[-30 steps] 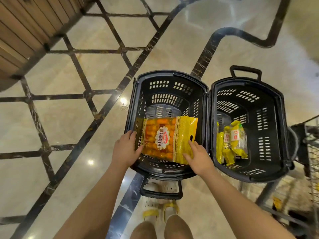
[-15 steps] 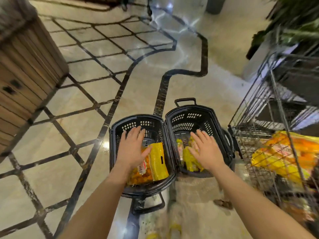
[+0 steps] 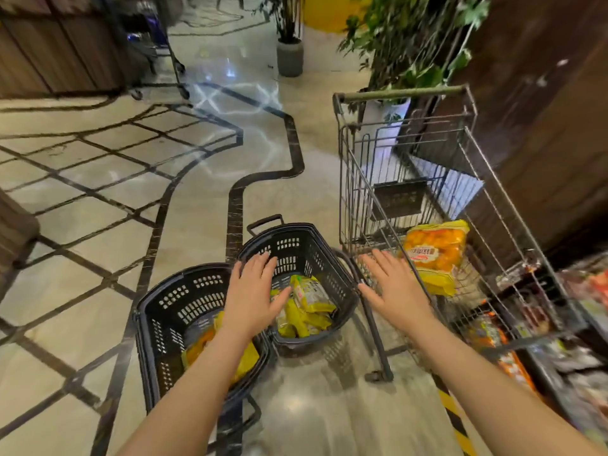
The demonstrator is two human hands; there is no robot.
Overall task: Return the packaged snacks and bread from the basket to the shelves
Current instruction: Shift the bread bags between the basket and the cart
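No legible text on any pack in shot.
Orange-yellow snack bag (image 3: 436,250) in the wire cart (image 3: 408,149) carries a red-and-white logo w/ white characters, too blurred to read. Yellow packs (image 3: 307,296) in the right-hand basket (image 3: 296,245) show pale label panels, print too small to make out. Shelf goods (image 3: 579,350) at far right are smeared by motion; no brand, price or no. can be read.

Both forearms are bare right up to the frame's bottom edge, no sleeves showing. The left hand (image 3: 251,292) and right hand (image 3: 393,286) wear no gloves, rings or watch.
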